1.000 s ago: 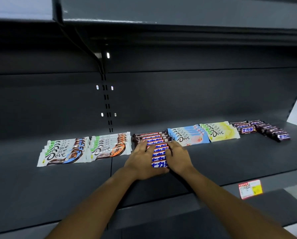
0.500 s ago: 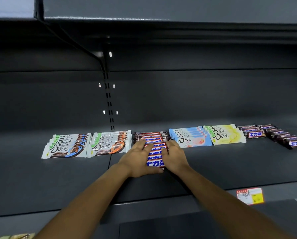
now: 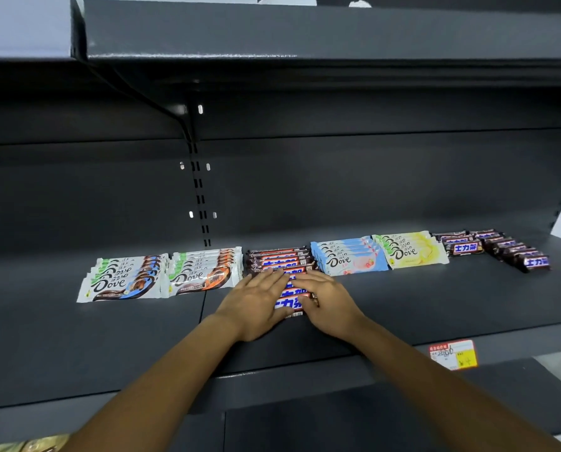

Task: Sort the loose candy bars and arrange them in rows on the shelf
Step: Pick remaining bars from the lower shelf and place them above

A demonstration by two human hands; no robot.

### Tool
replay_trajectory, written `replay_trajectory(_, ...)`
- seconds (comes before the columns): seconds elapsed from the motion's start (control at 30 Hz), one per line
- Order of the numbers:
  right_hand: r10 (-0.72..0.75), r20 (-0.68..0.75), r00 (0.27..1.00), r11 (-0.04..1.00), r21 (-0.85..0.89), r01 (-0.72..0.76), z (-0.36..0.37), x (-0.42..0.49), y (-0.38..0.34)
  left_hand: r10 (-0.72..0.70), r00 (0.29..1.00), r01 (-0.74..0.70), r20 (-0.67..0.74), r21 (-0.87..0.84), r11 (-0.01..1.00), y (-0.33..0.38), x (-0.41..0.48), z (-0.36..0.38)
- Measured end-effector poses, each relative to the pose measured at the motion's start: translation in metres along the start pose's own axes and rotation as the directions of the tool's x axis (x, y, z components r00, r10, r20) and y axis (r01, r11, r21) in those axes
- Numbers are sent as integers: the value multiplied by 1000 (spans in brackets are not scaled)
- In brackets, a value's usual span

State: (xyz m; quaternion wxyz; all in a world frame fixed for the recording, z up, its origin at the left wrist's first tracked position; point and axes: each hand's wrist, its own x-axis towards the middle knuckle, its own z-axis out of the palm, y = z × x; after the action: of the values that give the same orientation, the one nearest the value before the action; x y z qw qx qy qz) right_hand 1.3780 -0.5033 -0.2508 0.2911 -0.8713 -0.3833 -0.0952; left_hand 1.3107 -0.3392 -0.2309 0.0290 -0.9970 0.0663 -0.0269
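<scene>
Far L on the shelf [image 3: 109, 337]: blue-brown Dove row [image 3: 122, 278], fanned toward the front edge, w/ the orange Dove row [image 3: 204, 270] just beside it. Both look tidy.

Centre: the brown bar row [image 3: 279, 261], overlapped front to back, reaches further fwd than its neighbours. Left hand [image 3: 256, 301] lies flat on the row's L edge, fingers straight & together, gripping nothing. Right hand [image 3: 328, 301] does the same on the R edge. The front bars sit btw the two palms. Step in hand, as I read it: squaring up this row by pressing in from both sides.

R of that: pale-blue Dove row [image 3: 350, 257] touching the yellow Dove row [image 3: 409, 249], then a short brown row [image 3: 461, 244] and a slanted brown row [image 3: 517, 252] near the shelf's R end. Price tag [image 3: 453, 353] sits on the front lip.

Nxt move prob. needs both hands to lift off w/o dragging the top bars. After that, the slanted row looks like the one to straighten.
</scene>
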Motion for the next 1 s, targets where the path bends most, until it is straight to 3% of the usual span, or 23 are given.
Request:
replay_trajectory(0.2, 35, 26, 999, 998, -45, -34, -2, -5, -8, -7, 1000, 7, 14, 50, 999, 2, 2, -4)
replay_trajectory(0.5, 241, -103, 965, 965, -81, -249, -39, -30, 23, -6, 973, 3, -231, -12, 1000, 46, 16, -16)
replay_trajectory(0.63, 352, -132, 927, 918, -143, -369, -69, -38, 61, 35, 962, -41, -270, -17, 999, 79, 42, -20)
replay_trajectory(0.83, 438, -110, 892, 854, -261, -451, -104, -40, 124, 23, 982, -39, -187, -81, 996, 137, 93, -11)
replay_trajectory(1.0, 454, -69, 888, 824, -347, -448, -125, -37, 169, -181, 982, 169, -56, -168, 971, 162, 129, -1)
